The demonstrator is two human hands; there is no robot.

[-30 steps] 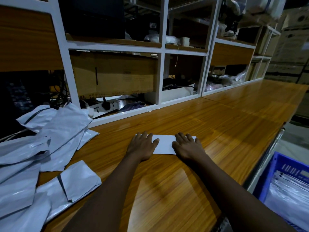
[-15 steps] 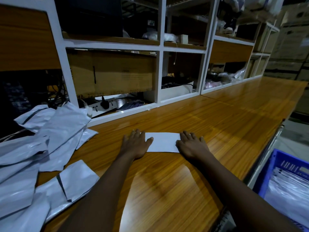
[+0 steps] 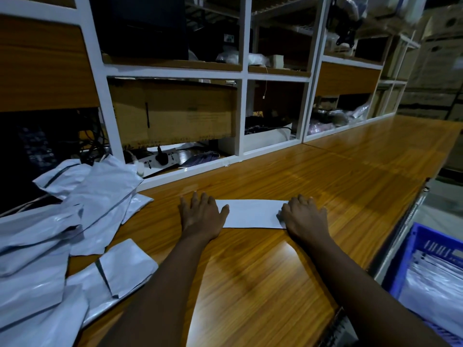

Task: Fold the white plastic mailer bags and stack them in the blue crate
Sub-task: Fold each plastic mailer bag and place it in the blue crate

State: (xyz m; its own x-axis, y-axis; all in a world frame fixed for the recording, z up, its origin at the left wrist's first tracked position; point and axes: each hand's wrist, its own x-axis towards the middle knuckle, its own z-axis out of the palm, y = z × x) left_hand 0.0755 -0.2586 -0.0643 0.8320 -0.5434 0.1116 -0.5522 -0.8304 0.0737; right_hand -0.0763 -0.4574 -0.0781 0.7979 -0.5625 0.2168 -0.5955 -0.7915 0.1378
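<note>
1. The person's left hand [image 3: 201,216] is lying flat on the left end of a folded white mailer bag [image 3: 250,213], its fingers [image 3: 198,200] straight, slightly apart and pressing down on the bag.
2. The right hand [image 3: 304,217] is covering the bag's right end, its fingers [image 3: 304,200] resting side by side on top and gripping nothing, while the thumb is touching the slightly rumpled corner.
3. The bag is lying as a long narrow strip on the wooden desk [image 3: 250,284], stretching from one set of fingers to the other.
4. Well out to the left of the left fingers, a loose pile of unfolded mailer bags [image 3: 62,234] is sprawling over the desk.
5. Off past the desk edge, to the right of the right fingers and lower down, the blue crate [image 3: 411,256] is standing with folded bags [image 3: 436,291] lying inside it.
6. Beyond both sets of fingertips, white shelving [image 3: 241,78] is rising from the back of the desk, with a cardboard box [image 3: 175,111] and a power strip [image 3: 160,159] sitting in its lower bays.
</note>
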